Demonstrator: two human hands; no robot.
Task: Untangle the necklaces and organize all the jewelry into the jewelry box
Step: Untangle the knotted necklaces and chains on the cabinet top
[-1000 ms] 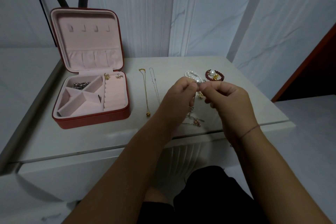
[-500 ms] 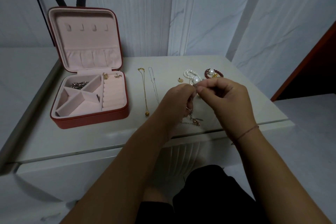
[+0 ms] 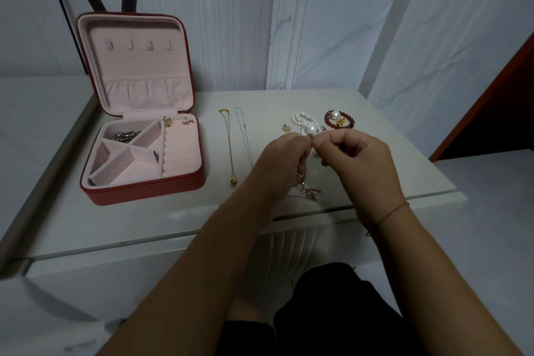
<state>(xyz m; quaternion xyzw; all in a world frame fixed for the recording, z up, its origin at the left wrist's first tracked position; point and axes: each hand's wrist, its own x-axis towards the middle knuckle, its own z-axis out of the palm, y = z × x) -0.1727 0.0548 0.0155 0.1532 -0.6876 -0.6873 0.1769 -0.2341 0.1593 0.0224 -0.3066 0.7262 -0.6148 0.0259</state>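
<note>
Currently both hands are up over the near right of the table (image 3: pixel 150 222): left hand (image 3: pixel 284 160) and right hand (image 3: pixel 357 163) each pinch the tangled chain (image 3: pixel 307 189) with curled fingers. Its loose end (pendant bits, blurred) trails onto the tabletop. Jewelry box (image 3: pixel 144 193) sits open at left, silver pieces (image 3: pixel 125 135) in its far-left compartment. Gold necklace (image 3: pixel 229 147) and silver necklace (image 3: pixel 244 136) lie straight, side by side, between box and hands. Pearl bracelet (image 3: pixel 300 119) and red bead bracelet (image 3: pixel 345 124) lie just beyond the hands.
</note>
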